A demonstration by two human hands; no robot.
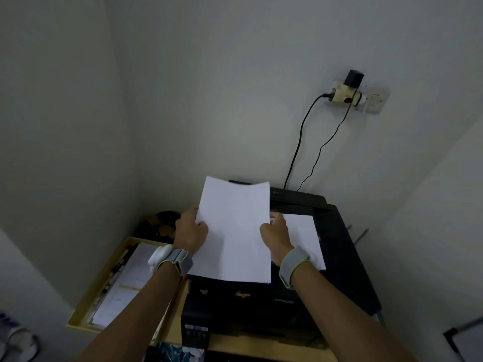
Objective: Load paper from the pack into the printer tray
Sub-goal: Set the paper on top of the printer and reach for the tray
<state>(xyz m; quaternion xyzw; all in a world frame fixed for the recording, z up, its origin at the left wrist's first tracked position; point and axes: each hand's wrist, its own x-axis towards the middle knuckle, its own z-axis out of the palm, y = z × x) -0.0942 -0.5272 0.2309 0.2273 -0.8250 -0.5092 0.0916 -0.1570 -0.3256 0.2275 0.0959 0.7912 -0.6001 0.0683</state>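
I hold a thin stack of white paper (pixel 234 231) above a black printer (pixel 326 257). My left hand (pixel 190 232) grips the stack's left edge and my right hand (pixel 275 235) grips its right edge, thumbs on top. The stack's far end bends slightly and points toward the rear paper tray (pixel 300 202), which opens at the printer's back. Another white sheet (pixel 305 236) lies on the printer lid, to the right of my right hand. Both wrists wear grey bands.
A yellow tray (pixel 86 304) with papers and pens sits left of the printer on a wooden surface. Two black cables (pixel 300 142) run from the printer up to a wall socket adapter (pixel 345 95). White walls form a corner close behind.
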